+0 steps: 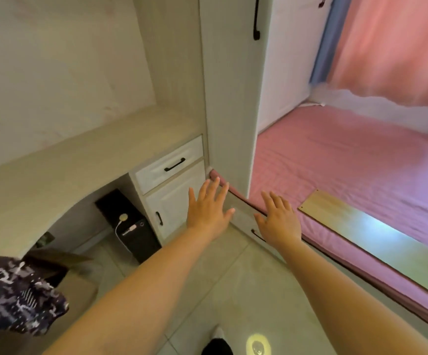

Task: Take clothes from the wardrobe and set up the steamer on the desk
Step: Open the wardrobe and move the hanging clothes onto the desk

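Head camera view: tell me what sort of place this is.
Most likely a bedroom with built-in furniture. A bed with a pink sheet lies on the right, a built-in desk with a drawer on the left, and a tall cabinet door stands between them.

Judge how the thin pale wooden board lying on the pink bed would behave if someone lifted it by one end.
The thin pale wooden board looks flat and straight-edged, so it would probably stay stiff rather than droop. It seems thin, so likely light for its length. Its surface shows a sheen, so it might slide easily on the pink bed.
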